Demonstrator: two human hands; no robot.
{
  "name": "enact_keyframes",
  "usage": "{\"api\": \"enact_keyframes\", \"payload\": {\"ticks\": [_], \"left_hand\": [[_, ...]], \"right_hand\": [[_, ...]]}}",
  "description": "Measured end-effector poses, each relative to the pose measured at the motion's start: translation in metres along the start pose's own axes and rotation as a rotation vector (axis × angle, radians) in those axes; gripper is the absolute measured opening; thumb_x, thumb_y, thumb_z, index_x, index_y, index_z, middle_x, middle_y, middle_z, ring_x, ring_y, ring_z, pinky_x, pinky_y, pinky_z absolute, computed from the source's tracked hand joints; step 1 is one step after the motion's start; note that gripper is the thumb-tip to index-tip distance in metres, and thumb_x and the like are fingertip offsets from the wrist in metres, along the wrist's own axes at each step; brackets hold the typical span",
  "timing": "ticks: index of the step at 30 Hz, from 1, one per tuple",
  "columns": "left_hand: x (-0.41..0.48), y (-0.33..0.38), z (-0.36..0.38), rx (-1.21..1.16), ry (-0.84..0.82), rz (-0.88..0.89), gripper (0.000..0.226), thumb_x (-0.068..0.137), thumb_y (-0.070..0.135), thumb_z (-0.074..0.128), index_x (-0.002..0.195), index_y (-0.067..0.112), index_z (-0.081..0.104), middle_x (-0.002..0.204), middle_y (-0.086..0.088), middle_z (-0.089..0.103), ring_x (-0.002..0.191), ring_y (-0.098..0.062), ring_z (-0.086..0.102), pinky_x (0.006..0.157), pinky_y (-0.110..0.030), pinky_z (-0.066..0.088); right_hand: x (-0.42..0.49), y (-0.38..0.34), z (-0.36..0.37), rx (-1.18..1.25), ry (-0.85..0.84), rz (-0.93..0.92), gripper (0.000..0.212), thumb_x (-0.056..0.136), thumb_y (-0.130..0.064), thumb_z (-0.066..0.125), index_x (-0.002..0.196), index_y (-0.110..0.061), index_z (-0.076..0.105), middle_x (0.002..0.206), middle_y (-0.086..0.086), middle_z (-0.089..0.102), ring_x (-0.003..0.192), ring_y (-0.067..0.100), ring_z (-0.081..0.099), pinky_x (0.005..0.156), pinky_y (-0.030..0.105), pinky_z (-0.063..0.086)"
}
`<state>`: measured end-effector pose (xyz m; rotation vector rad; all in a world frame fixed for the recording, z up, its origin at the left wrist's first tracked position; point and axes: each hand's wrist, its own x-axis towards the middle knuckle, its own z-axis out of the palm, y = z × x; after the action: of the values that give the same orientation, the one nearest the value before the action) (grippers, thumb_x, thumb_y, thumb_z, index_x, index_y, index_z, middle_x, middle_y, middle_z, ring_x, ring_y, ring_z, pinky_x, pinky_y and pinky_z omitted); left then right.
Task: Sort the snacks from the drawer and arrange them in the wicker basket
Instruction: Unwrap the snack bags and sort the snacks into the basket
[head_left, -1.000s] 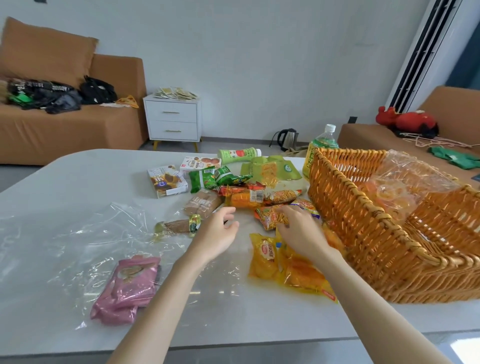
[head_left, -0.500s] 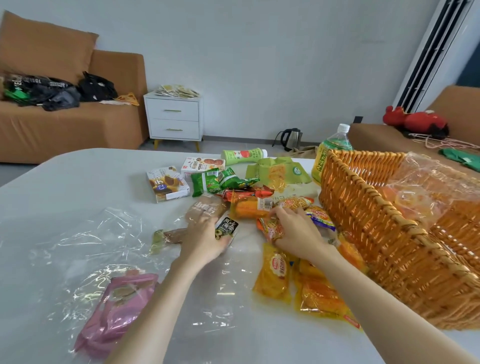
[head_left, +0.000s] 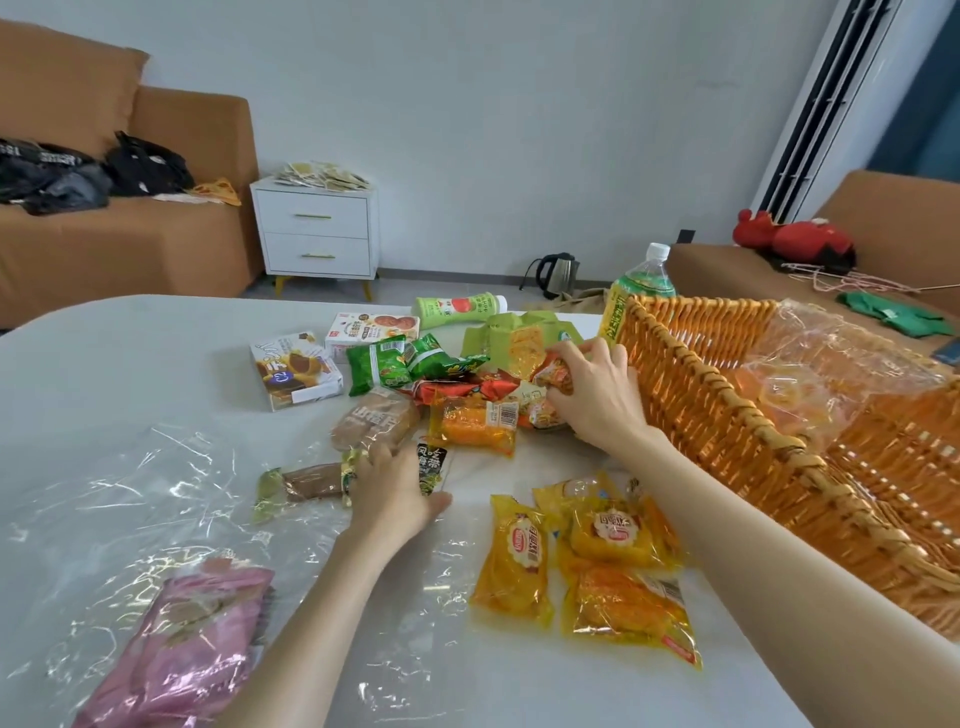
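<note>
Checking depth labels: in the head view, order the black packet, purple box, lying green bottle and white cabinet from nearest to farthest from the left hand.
1. Black packet, right against the left hand.
2. Purple box, on the table, farther back and left.
3. Lying green bottle, at the table's far edge.
4. White cabinet, by the back wall.
</note>
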<state>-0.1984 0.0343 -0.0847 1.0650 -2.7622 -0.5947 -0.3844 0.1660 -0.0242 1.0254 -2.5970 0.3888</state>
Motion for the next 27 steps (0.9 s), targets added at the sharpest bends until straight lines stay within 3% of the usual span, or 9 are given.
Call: {"api": "enact_keyframes", "payload": {"ticks": [2,5,7,9,13,16,19,24,27], "left_hand": [[0.004,-0.001,-0.001,-0.079,-0.014,-0.016,0.083,0.073,0.045,0.077,0.143,0.024,0.035,0.143,-0.013,0.040,0.131,-0.037,0.036,0.104,-0.044,0.035],[0.005,0.001,-0.005,-0.213,-0.026,-0.029,0.095,0.066,0.034,0.085,0.146,0.028,0.033,0.142,-0.008,0.045,0.126,-0.032,0.046,0.101,-0.044,0.042],[0.005,0.001,-0.008,-0.298,0.001,-0.039,0.087,0.071,0.022,0.083,0.145,0.022,0.037,0.140,-0.006,0.048,0.123,-0.027,0.049,0.101,-0.038,0.042],[0.005,-0.002,-0.013,-0.436,0.054,-0.063,0.069,0.081,0.012,0.074,0.141,0.018,0.042,0.139,-0.006,0.050,0.123,-0.024,0.051,0.097,-0.032,0.041],[0.007,-0.005,-0.024,-0.538,0.214,-0.067,0.043,0.090,0.003,0.060,0.131,0.014,0.055,0.130,-0.007,0.057,0.113,-0.024,0.054,0.081,-0.026,0.040],[0.004,-0.002,-0.037,-0.695,0.300,-0.047,0.030,0.091,0.004,0.057,0.119,0.010,0.063,0.111,-0.008,0.066,0.090,-0.022,0.057,0.067,-0.026,0.040],[-0.004,0.003,-0.047,-0.894,0.262,-0.036,0.022,0.092,0.005,0.057,0.111,0.013,0.066,0.100,-0.007,0.068,0.083,-0.021,0.060,0.058,-0.025,0.043],[-0.029,0.005,-0.063,-1.167,0.177,-0.096,0.019,0.094,0.007,0.056,0.107,0.019,0.061,0.100,-0.008,0.070,0.077,-0.027,0.068,0.067,-0.033,0.054],[-0.053,0.001,-0.070,-1.301,0.163,-0.167,0.020,0.095,0.006,0.055,0.110,0.017,0.060,0.098,-0.007,0.069,0.076,-0.030,0.067,0.053,-0.031,0.057]], "right_hand": [[0.007,0.004,0.009,-0.053,-0.133,0.001,0.054,0.090,-0.049,0.055,0.140,-0.034,0.042,0.141,0.012,0.040,0.131,0.035,0.028,0.103,0.046,0.033],[0.009,0.007,0.018,-0.094,-0.426,0.028,0.076,0.081,-0.078,0.041,0.145,-0.037,0.035,0.150,0.010,0.035,0.139,0.040,0.018,0.111,0.053,0.023],[0.009,0.012,0.020,-0.108,-0.499,0.016,0.079,0.079,-0.076,0.048,0.145,-0.039,0.030,0.148,0.011,0.040,0.137,0.041,0.026,0.111,0.052,0.023],[0.009,0.016,0.020,-0.054,-0.509,0.028,0.076,0.076,-0.058,0.064,0.141,-0.043,0.029,0.138,0.008,0.049,0.127,0.037,0.042,0.105,0.051,0.031],[-0.009,0.011,0.032,-0.085,-0.235,-0.022,0.064,0.079,-0.028,0.063,0.137,-0.036,0.036,0.120,0.008,0.058,0.106,0.031,0.057,0.082,0.037,0.045],[-0.017,0.009,0.037,-0.068,-0.062,-0.011,0.058,0.081,-0.023,0.061,0.134,-0.030,0.042,0.112,0.008,0.060,0.101,0.032,0.058,0.072,0.035,0.044],[-0.019,0.008,0.030,0.040,0.082,0.039,0.051,0.078,-0.017,0.065,0.126,-0.024,0.049,0.101,0.011,0.062,0.090,0.033,0.060,0.062,0.032,0.042],[-0.033,-0.015,-0.012,0.298,0.268,0.086,0.058,0.077,-0.019,0.069,0.130,-0.030,0.049,0.113,0.006,0.062,0.099,0.029,0.060,0.072,0.036,0.053],[-0.056,-0.039,-0.045,0.416,0.270,0.037,0.055,0.078,-0.024,0.069,0.127,-0.035,0.048,0.112,0.001,0.062,0.096,0.026,0.060,0.070,0.037,0.054]]}}
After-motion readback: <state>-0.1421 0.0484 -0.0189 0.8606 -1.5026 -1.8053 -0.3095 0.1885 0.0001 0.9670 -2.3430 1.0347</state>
